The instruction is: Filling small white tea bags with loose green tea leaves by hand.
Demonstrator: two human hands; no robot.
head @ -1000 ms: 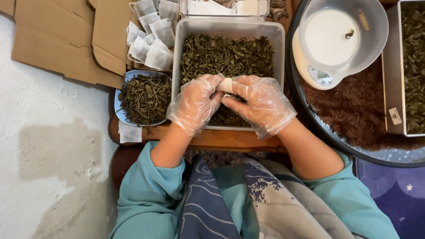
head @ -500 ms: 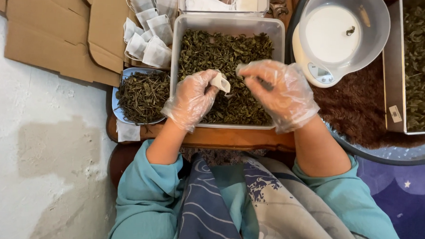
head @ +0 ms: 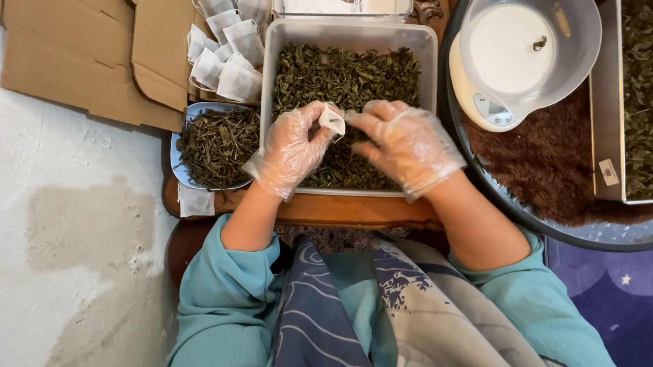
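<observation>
Both hands wear clear plastic gloves over a grey plastic tub full of dried green tea leaves. My left hand pinches a small white tea filter bag at its top. My right hand is right beside the bag, fingertips bunched at its mouth, pinching what looks like a few leaves. A small blue dish of thinner dried leaves sits left of the tub.
A pile of filled white filter bags lies behind the dish on flattened cardboard. A white kitchen scale with a clear bowl stands at the right on a round tray. A metal bin of leaves is far right.
A second ago both hands held the bag together. My right hand then lifted away toward the leaves and has now come back to the bag's mouth. The left hand keeps hold of the bag.
</observation>
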